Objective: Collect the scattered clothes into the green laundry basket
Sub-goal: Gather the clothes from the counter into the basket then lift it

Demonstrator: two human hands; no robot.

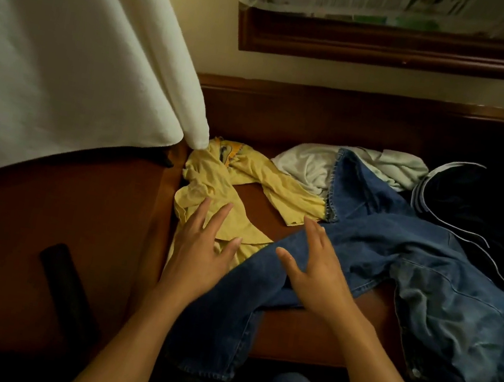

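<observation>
A crumpled yellow shirt [213,174] lies on a dark wooden bench [303,336] by the wall. Blue jeans [428,287] sprawl across the bench to its right, one leg hanging over the front edge. A white garment [311,164] lies behind the jeans, and a dark navy garment with white stripes [474,211] sits at the far right. My left hand [201,249] hovers open over the lower part of the yellow shirt. My right hand [317,268] is open over the jeans leg, fingers spread. No green laundry basket is in view.
A white curtain [68,43] hangs at the left, its corner touching the yellow shirt. A dark wood frame [400,52] is on the wall above the bench. A black flat object [64,289] lies on the brown surface at lower left.
</observation>
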